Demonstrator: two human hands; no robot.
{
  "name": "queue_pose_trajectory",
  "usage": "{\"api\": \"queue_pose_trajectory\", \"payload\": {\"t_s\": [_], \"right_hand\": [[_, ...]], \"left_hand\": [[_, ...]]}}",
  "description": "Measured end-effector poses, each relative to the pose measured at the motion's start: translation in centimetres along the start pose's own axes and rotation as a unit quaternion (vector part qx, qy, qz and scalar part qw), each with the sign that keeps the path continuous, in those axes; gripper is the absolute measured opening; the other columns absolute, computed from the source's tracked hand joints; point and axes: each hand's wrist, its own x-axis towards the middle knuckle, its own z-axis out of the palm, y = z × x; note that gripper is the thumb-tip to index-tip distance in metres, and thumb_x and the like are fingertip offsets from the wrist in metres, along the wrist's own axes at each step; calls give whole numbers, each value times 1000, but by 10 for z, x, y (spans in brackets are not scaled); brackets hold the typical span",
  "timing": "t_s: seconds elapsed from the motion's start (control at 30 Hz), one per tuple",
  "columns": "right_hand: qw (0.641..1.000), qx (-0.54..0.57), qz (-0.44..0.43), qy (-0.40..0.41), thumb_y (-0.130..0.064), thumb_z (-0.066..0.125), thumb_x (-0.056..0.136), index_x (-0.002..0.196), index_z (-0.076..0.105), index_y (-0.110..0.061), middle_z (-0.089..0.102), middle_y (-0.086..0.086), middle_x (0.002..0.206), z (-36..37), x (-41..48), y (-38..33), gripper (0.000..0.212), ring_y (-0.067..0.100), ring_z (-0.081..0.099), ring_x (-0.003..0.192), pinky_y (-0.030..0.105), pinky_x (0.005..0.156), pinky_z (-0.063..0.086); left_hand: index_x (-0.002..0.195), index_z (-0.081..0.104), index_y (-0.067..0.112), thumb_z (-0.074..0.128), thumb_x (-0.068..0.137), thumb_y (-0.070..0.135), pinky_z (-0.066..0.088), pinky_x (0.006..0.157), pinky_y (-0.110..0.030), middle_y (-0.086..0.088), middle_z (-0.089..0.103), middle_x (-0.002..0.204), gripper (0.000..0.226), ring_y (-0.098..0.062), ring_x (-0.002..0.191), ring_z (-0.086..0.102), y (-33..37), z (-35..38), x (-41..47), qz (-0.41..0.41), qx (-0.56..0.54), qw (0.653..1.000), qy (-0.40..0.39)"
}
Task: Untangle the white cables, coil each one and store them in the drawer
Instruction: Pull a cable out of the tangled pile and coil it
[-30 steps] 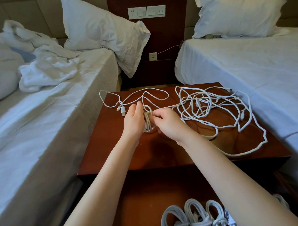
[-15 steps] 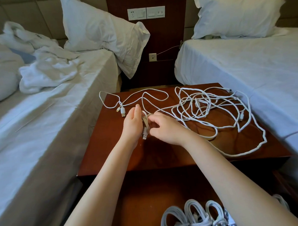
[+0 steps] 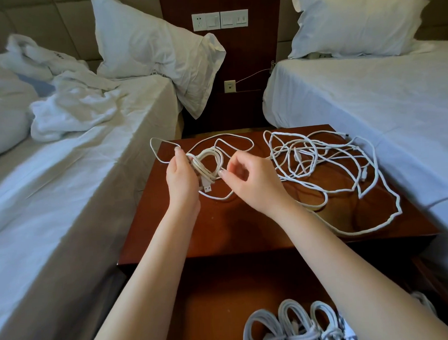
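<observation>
Cable tangle (image 3: 319, 154) on nightstand (image 3: 233, 228) right of half-coiled cable (image 3: 208, 152); bundles (image 3: 291, 318) in drawer (image 3: 211, 306).

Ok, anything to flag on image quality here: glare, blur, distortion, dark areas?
Head view: wide-angle lens bows the edge of the left bed; the glossy nightstand top shows soft reflections beside the tangled cables; left hand, right hand and the half-wound coil are sharp, no motion blur; the open drawer at the bottom is in shade, its coiled cables dim and bluish.
</observation>
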Motion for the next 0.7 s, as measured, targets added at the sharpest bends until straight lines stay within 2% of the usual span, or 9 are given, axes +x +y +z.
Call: {"api": "queue_pose_trajectory", "payload": {"t_s": [0.1,0.17,0.3,0.43,0.53,0.63,0.7], "right_hand": [[986,58,95,-121,-41,62,92,81,71,-14,58,-3,58,4,-2,-2,30,6,50,47,29,58,45],[977,101,114,-150,-41,61,92,90,72,-15,61,-1,62,10,-3,-3,28,6,50,48,26,59,46],[973,167,116,-110,-31,65,92,82,71,-5,59,4,61,15,-4,-4,28,7,44,46,23,55,40],[983,139,77,-95,-25,70,88,76,73,-8,62,4,61,15,-4,-1,22,7,52,56,26,62,46],[987,108,53,-102,-21,73,85,79,74,-18,66,-9,65,14,-4,4,7,8,60,64,19,64,48],[990,84,41,-109,-19,73,85,85,76,-17,71,-3,75,13,-4,10,3,14,64,71,27,68,52],[991,81,37,-102,-20,74,85,87,76,-16,71,-4,76,14,-6,11,5,13,65,71,28,70,53]], "left_hand": [[66,39,18,35,103,37,39,44,-21,7,39,52,42,-6,43,41,6,0,-1,13,-21,999,23],[65,39,18,35,103,36,36,45,-20,7,39,52,42,-6,43,39,7,1,-3,30,-18,999,22],[67,40,17,35,103,35,34,50,-26,4,38,55,41,-9,49,37,5,3,-4,52,-27,998,14],[67,42,16,35,103,34,35,56,-33,0,38,58,41,-14,55,38,2,2,-3,85,-23,996,24],[64,44,15,35,103,33,41,56,-36,0,42,55,44,-18,54,44,5,2,-3,92,-21,995,44],[65,49,14,35,103,33,50,60,-45,-4,46,55,45,-25,54,49,9,-1,0,84,-48,994,52],[65,49,14,35,103,33,49,62,-46,-4,46,54,45,-25,53,48,10,-2,1,87,-47,994,47]]}}
